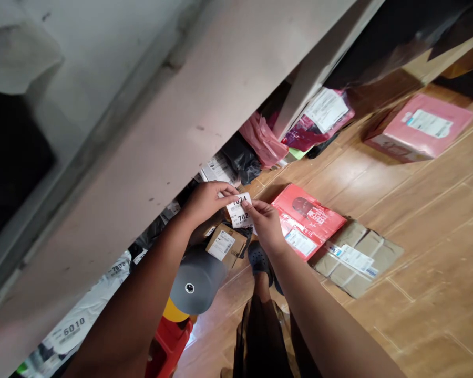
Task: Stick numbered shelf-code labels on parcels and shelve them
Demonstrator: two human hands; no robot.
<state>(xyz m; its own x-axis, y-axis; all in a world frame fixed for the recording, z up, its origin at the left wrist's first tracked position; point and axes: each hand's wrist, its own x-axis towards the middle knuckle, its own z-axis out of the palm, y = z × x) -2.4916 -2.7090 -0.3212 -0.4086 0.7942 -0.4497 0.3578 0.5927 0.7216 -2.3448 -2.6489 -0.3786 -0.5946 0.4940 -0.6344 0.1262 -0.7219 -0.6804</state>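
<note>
In the middle of the head view, both of my hands hold a small white printed label [239, 216] with "7024" in dark digits. Its upper left edge is pinched by my left hand [209, 203]. The thumb of my right hand [268, 226] presses on the label's right side. Below the label is a small brown cardboard box [228, 245] with a white shipping sticker. A red box [305, 218] with a shipping label lies on the floor to the right of my right hand, against a taped, flattish brown parcel [358, 258].
A pale shelf [173, 142] runs diagonally across the left. Bagged parcels, including a pink plastic bag [262, 139] and a white one marked 6010 [69, 332], lie under it. A grey round object [199, 286] is near my feet. A pink box [421, 126] stands on the wooden floor [429, 273].
</note>
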